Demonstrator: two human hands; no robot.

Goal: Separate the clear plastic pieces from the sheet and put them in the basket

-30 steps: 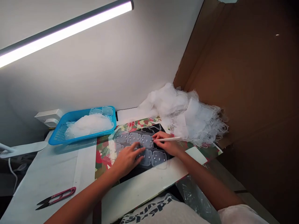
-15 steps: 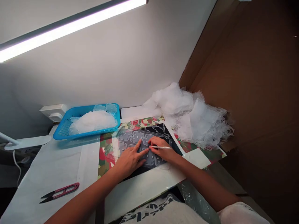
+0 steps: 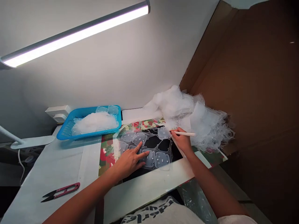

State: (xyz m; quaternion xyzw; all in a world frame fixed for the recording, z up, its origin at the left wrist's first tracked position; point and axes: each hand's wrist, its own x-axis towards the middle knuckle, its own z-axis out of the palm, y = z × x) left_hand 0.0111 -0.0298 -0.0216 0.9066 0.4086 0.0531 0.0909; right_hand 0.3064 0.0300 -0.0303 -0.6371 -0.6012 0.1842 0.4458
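My left hand point(image 3: 129, 161) lies flat with spread fingers on a clear plastic sheet of rounded, dotted shapes point(image 3: 149, 158). The sheet rests on a black mat point(image 3: 152, 142) over floral paper point(image 3: 107, 155). My right hand point(image 3: 183, 140) grips a thin white stick point(image 3: 184, 133), its tip pointing back toward the hand and past it to the left. Next to those fingertips, one rounded clear piece point(image 3: 163, 133) lies at the top of the mat, apart from the sheet.
A blue plastic basket point(image 3: 88, 136) holds white film scraps and clear pieces. A heap of clear film offcuts point(image 3: 198, 123) lies to the right against cardboard point(image 3: 233, 77). Red-handled thread snips point(image 3: 62, 191) lie on the white table surface point(image 3: 46, 168) at the left.
My right hand has moved up and right with the stick. A rounded clear piece now sits apart at the mat's top, and more black mat shows. My left hand has barely moved.
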